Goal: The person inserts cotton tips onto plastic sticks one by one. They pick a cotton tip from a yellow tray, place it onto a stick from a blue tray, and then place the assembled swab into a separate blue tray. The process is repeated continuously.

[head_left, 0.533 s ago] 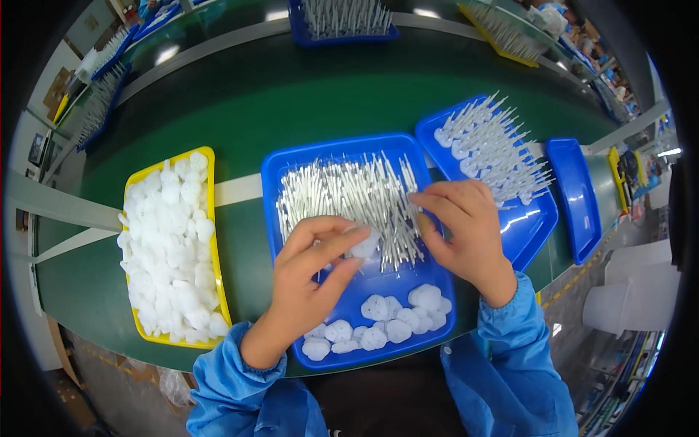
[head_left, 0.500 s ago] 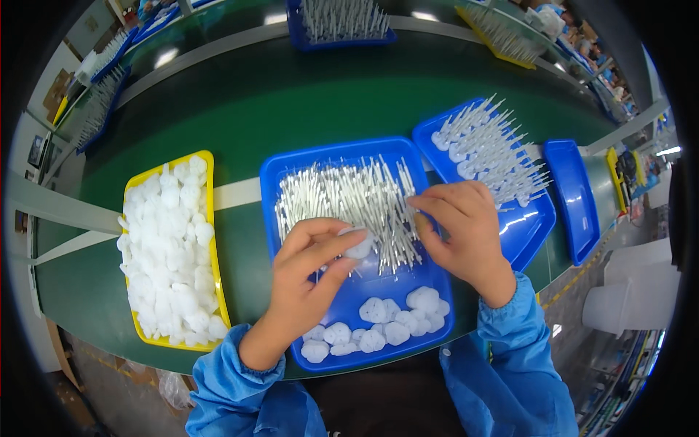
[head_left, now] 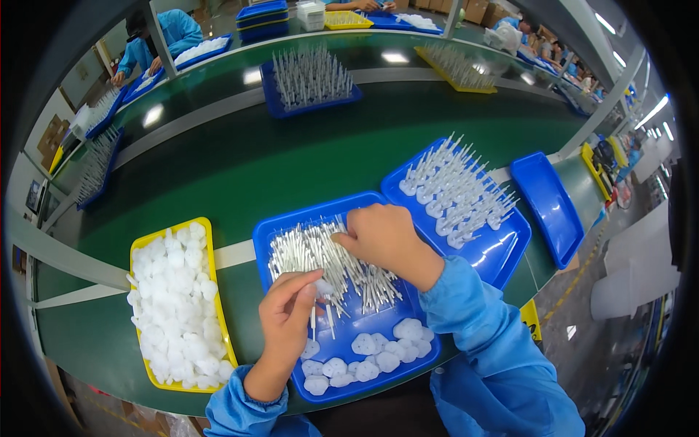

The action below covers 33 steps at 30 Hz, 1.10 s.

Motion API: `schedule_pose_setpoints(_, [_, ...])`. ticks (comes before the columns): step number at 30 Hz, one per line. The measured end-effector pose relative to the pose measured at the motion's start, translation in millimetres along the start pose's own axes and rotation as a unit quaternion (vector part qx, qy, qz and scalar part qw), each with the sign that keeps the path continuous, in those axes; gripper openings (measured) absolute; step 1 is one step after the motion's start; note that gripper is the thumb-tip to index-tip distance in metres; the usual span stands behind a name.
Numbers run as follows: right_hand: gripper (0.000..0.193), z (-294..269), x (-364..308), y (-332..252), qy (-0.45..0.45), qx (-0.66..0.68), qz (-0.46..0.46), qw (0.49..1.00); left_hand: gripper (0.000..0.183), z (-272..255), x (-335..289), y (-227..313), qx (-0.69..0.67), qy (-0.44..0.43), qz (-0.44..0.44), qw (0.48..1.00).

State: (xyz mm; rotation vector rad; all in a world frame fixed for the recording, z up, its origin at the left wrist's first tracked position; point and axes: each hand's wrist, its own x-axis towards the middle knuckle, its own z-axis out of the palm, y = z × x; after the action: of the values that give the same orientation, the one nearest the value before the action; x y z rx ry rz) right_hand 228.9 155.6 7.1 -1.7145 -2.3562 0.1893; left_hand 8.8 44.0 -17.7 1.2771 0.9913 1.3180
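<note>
My left hand pinches a white scalloped plastic disc between thumb and fingers, over the left part of a blue tray. Two thin white rods point downward from under that disc. Over the far right of the same tray, my right hand curls its fingers down at a heap of thin white rods; its fingertips are mostly hidden, so what they grip does not show. Loose white discs with small holes lie along the tray's near edge.
A yellow tray heaped with white discs stands at left. Right of the rods, another blue tray carries upright rods on discs, with a bare blue tray beyond. More rod-filled trays stand farther back. People work across the bench.
My right hand has moved left, onto the rod heap. My left hand has come lower with the disc, and rods now show hanging from it. The view has tilted up.
</note>
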Motion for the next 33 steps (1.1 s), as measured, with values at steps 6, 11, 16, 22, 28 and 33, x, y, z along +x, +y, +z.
schedule_pose_setpoints(6, [0.025, -9.6, 5.2, 5.3, -0.075, 0.110, 0.036, 0.990, 0.037, 2.5, 0.1, -2.6, -0.030, 0.012, 0.011, 0.999])
schedule_pose_setpoints(11, [0.009, -25.7, -13.2, 8.7, -0.067, 0.279, 0.072, 0.955, 0.059, 4.4, 2.5, -5.9, -0.065, 0.025, 0.013, 0.997])
schedule_pose_setpoints(16, [0.015, -7.5, -45.8, 26.5, -0.091, 0.659, 0.028, 0.746, 0.060, 3.2, 3.7, -9.0, 0.017, -0.002, 0.035, 0.999])
schedule_pose_setpoints(22, [0.015, -6.9, -73.2, -7.6, -0.007, 0.568, -0.055, 0.821, 0.057, 7.3, 0.6, -2.2, 0.089, -0.028, 0.010, 0.996])
schedule_pose_setpoints(28, [0.026, -2.5, -79.6, -11.0, 0.115, 0.358, -0.148, 0.915, 0.057, 6.9, 0.2, 0.6, 0.033, 0.010, 0.010, 0.999])
schedule_pose_setpoints(33, [0.031, -4.2, -80.1, -8.9, 0.126, 0.310, -0.178, 0.925, 0.052, 5.4, 1.4, 3.6, 0.079, 0.020, 0.015, 0.997])
